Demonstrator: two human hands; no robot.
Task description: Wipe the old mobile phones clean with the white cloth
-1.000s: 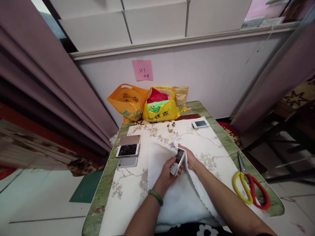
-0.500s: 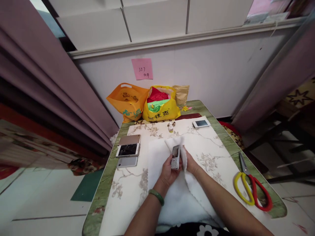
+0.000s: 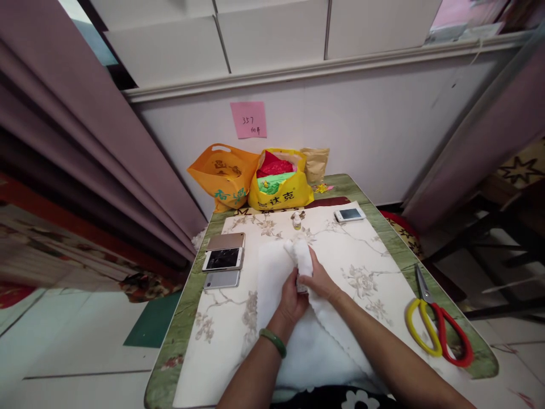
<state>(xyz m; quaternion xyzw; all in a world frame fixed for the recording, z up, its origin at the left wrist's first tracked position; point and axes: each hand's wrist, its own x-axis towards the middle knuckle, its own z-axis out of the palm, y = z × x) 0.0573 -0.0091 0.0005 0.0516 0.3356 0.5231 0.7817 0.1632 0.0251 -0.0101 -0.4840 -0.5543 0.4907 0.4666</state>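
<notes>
A silver keypad phone [image 3: 302,288] is gripped in my left hand [image 3: 293,300], which wears a green bangle at the wrist. White fleecy cloth [image 3: 276,267] spreads beneath both hands, and one fold of it lies over the upper part of the phone, hiding the screen. My right hand [image 3: 320,278] is closed on that fold and presses it against the phone, thumb on top. Only the lower keys stay visible between the hands.
To the left lie several smartphones, among them a cracked white phone [image 3: 223,259]. A white phone [image 3: 349,215] rests at the back right and a small bottle [image 3: 297,221] at the centre back. Scissors [image 3: 438,329] lie right. Behind stand an orange bag [image 3: 223,176] and a yellow bag [image 3: 281,193].
My right hand has brought the cloth's edge leftward over the keypad phone, covering its screen and upper keys. The left hand still grips the phone.
</notes>
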